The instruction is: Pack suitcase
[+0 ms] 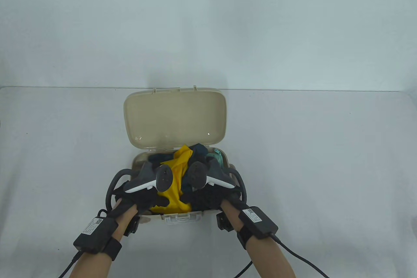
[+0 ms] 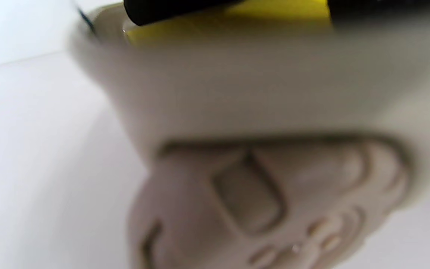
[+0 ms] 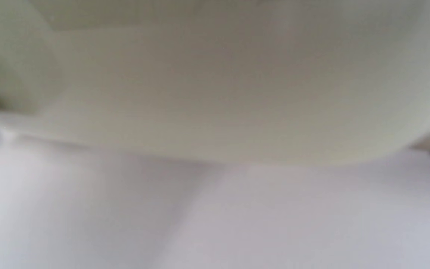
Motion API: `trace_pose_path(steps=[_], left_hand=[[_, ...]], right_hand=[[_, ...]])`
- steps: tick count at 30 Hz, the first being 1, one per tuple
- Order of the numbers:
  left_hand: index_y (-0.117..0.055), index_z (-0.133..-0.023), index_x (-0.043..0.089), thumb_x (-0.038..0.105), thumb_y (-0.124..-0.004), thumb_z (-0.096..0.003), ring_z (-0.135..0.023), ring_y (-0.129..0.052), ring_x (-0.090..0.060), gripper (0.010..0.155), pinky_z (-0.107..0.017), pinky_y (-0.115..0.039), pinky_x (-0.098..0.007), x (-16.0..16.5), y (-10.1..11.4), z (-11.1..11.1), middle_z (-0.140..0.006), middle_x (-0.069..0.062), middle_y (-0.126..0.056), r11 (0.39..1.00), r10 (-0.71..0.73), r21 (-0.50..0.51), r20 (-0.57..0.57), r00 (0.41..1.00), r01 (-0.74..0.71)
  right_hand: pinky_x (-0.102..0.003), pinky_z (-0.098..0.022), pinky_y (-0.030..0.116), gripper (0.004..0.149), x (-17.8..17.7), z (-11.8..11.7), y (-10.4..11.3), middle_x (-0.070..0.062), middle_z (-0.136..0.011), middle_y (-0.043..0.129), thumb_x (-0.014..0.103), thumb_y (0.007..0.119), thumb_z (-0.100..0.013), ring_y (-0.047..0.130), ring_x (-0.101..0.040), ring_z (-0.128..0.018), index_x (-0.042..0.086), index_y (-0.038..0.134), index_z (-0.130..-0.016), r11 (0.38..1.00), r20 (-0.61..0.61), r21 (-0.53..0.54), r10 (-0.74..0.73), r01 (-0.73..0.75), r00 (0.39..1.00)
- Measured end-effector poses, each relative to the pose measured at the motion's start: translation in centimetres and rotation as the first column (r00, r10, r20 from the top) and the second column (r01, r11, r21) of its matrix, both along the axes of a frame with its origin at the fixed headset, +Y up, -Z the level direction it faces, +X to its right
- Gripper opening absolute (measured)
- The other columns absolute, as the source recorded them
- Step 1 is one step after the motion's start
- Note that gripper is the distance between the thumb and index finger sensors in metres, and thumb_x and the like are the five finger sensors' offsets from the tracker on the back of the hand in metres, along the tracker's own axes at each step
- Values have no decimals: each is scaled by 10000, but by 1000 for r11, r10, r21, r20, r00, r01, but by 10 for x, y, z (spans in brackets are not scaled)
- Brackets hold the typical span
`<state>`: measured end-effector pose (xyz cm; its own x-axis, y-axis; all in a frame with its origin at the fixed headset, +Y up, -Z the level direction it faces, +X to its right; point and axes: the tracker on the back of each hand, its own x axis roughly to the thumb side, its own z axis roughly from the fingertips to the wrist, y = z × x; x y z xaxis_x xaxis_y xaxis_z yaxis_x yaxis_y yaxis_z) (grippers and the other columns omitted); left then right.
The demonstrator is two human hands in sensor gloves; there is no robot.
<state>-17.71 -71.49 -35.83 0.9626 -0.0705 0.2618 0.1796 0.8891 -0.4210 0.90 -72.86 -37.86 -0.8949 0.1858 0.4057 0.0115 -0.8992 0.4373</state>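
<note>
Both your hands, left hand (image 1: 138, 193) and right hand (image 1: 208, 195), sit on the yellow cloth (image 1: 172, 186) heaped in the suitcase (image 1: 182, 217) at the table's near edge; lid (image 1: 174, 116) stands behind; finger grip can't tell.

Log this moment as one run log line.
suitcase: lid open | clothes: heaped inside | left hand, right hand: on clothes, grip unclear

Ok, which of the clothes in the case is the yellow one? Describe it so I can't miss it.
Find the beige suitcase with its lid up, on the white table. Between the two hands sits a heap of clothes; the yellow garment runs down its middle. It is the only bright piece, flanked by dark fabric and a teal item.
</note>
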Motion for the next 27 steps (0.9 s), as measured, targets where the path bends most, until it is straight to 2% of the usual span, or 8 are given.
trace_pose_path(steps=[5,9,12,14,18,22,24,27], left_hand=[[-196,-1108,230,548,-781,-380,-1121,-428,-343,987,-811,-507,-443,-13,37,8,-1190,-99,-282,994,110,9,-1,994,-110],[-217,-1113,232,546,-754,-402,-1121,-445,-340,945,-812,-510,-441,-39,75,11,-1193,-94,-302,950,294,125,-64,954,-285],[-222,-1116,230,563,-717,-415,-1121,-445,-344,921,-812,-507,-443,-66,101,7,-1195,-98,-304,855,489,263,-129,863,-446],[-212,-1116,227,570,-706,-420,-1121,-435,-349,920,-813,-500,-446,-78,111,3,-1195,-102,-294,794,583,319,-158,797,-517],[-177,-1115,217,591,-679,-428,-1124,-404,-362,929,-816,-482,-455,-98,119,-11,-1195,-113,-263,667,734,398,-206,647,-631],[-124,-1109,202,611,-654,-434,-1123,-361,-380,950,-816,-460,-468,-107,115,-29,-1192,-127,-216,606,793,433,-257,553,-667],[-100,-1104,193,619,-644,-435,-1121,-346,-388,961,-815,-449,-475,-111,108,-40,-1190,-133,-204,576,817,448,-291,497,-684],[-68,-1094,178,629,-628,-438,-1117,-334,-397,973,-812,-439,-483,-112,95,-54,-1188,-141,-195,540,840,447,-333,428,-714]], right_hand=[[-579,-769,488,1004,20,-1,49,-178,-1191,205,718,570,-413,364,-488,-1095,132,140,-1105,983,19,-18,-185,185,983],[-554,-761,550,964,47,-7,93,-174,-1195,285,706,555,-437,456,-464,-1091,126,193,-1117,945,78,60,-324,320,943],[-531,-747,609,918,75,-18,125,-154,-1191,367,692,538,-456,540,-433,-1077,133,243,-1121,899,182,184,-428,397,885],[-527,-743,617,899,87,-25,135,-155,-1186,393,683,531,-466,558,-428,-1071,130,261,-1121,878,231,219,-471,426,852],[-548,-741,603,900,105,-44,145,-156,-1185,393,681,521,-474,549,-433,-1072,120,245,-1122,845,321,265,-532,465,784],[-559,-748,582,926,110,-63,141,-162,-1192,359,692,509,-470,514,-446,-1082,105,205,-1119,817,374,256,-577,517,726],[-571,-751,564,938,109,-75,136,-166,-1196,336,695,509,-468,488,-453,-1089,100,184,-1117,788,394,226,-612,573,686],[-582,-751,549,944,103,-87,127,-176,-1196,327,692,511,-470,468,-465,-1091,89,172,-1113,771,414,190,-625,608,662]])
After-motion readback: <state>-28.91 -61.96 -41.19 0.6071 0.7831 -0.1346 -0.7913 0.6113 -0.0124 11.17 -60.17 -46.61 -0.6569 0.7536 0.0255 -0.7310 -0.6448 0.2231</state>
